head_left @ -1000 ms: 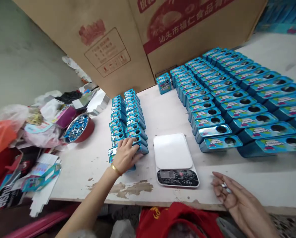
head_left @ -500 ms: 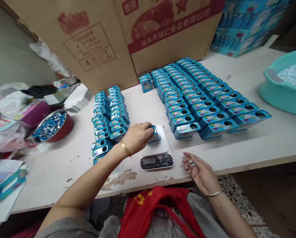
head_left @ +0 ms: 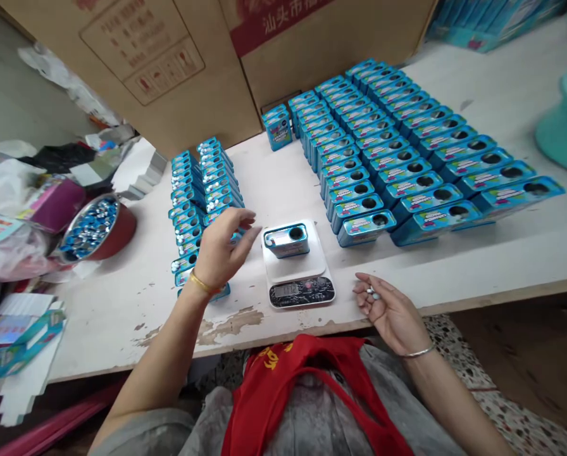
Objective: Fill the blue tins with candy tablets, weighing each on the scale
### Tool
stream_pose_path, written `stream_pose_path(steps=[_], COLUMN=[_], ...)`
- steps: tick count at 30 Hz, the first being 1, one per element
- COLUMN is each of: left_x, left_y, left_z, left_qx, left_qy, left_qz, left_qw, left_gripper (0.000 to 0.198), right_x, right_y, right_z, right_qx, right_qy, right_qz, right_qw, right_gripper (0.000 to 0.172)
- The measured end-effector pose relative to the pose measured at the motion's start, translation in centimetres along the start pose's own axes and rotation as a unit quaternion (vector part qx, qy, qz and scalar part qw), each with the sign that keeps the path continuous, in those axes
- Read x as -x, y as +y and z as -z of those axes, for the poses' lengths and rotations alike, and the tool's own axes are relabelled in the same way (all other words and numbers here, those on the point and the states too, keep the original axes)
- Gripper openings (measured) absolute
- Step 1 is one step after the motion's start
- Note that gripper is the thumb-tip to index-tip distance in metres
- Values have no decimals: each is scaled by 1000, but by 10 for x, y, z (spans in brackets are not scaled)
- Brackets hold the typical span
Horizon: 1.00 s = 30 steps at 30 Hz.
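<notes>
A blue tin [head_left: 286, 243] with a round hole in its top rests on the white plate of a digital kitchen scale [head_left: 297, 269], whose display is lit. My left hand [head_left: 226, 244] is just left of that tin, clear of it, with its fingers apart and nothing in them. It hovers by a double row of blue tins [head_left: 219, 183], several of which have small white candies on their tops. To the right of the scale, my right hand [head_left: 388, 310] is turned palm up, its curled fingers holding a few small white candies [head_left: 373, 294].
Rows of blue tins with holes [head_left: 378, 152] stand at right, and one tin [head_left: 278, 128] by the carton [head_left: 179, 82]. A metal bowl [head_left: 126, 228] of shiny pieces sits left, a turquoise basin [head_left: 566, 136] right. The table's front edge [head_left: 321, 328] is near me.
My left hand has let go of the tin on the scale and drawn back to the left. My right hand keeps its candies. The view has tilted down somewhat.
</notes>
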<state>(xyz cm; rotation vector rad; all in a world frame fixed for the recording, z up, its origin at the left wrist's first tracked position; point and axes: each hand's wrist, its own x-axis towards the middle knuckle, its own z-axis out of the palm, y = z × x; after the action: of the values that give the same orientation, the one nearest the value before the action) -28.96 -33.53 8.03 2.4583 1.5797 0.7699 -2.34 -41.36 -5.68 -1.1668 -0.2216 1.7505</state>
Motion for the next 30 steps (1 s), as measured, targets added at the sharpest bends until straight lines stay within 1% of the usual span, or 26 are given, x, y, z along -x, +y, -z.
stream_pose_path(steps=[2, 4, 8, 10, 14, 17, 19, 21, 22, 24, 26, 27, 29, 30], left_x=[11, 20, 30, 32, 36, 41, 44, 46, 46, 42, 36, 32, 25, 23], left_y=[-8, -14, -20, -20, -19, -16, -13, -8, -6, 0, 5, 7, 11, 12], left_z=[2, 1, -2, -4, -11, -20, -27, -35, -39, -46, -52, -55, -57, -58], left_qx=[5, 9, 6, 3, -15, -50, -82, -108, -116, -119, -112, -108, -94, -86], left_qy=[23, 33, 36, 23, 9, 8, 0, -8, -11, -19, -32, -38, -39, -32], left_qz=[36, 58, 66, 52, 1, -34, -50, -62, -67, -76, -83, -84, -79, -71], left_qw=[999, 998, 997, 998, 1000, 998, 995, 992, 991, 990, 990, 990, 992, 993], left_gripper=[16, 16, 18, 18, 21, 29, 35, 42, 44, 47, 48, 49, 54, 56], right_x=[0, -1, -1, 0, -1, -2, 0, 4, 8, 15, 19, 19, 14, 9], right_y=[0, 0, 0, 0, 2, 3, 1, -4, -9, -20, -33, -38, -45, -46], right_z=[0, 0, 0, -1, 0, -1, -6, -17, -24, -44, -67, -79, -101, -111], right_qx=[4, 9, 15, 15, 13, 0, -18, -31, -31, -14, 24, 49, 109, 144], right_qy=[3, 5, 8, 10, 15, 24, 28, 14, -2, -46, -83, -98, -128, -141], right_qz=[-2, -3, -2, -2, -3, -5, -16, -28, -29, -10, 40, 75, 167, 217], right_qw=[1000, 1000, 1000, 1000, 1000, 1000, 999, 999, 999, 999, 996, 991, 971, 955], right_gripper=[28, 28, 27, 26, 24, 21, 18, 16, 16, 17, 17, 18, 19, 20])
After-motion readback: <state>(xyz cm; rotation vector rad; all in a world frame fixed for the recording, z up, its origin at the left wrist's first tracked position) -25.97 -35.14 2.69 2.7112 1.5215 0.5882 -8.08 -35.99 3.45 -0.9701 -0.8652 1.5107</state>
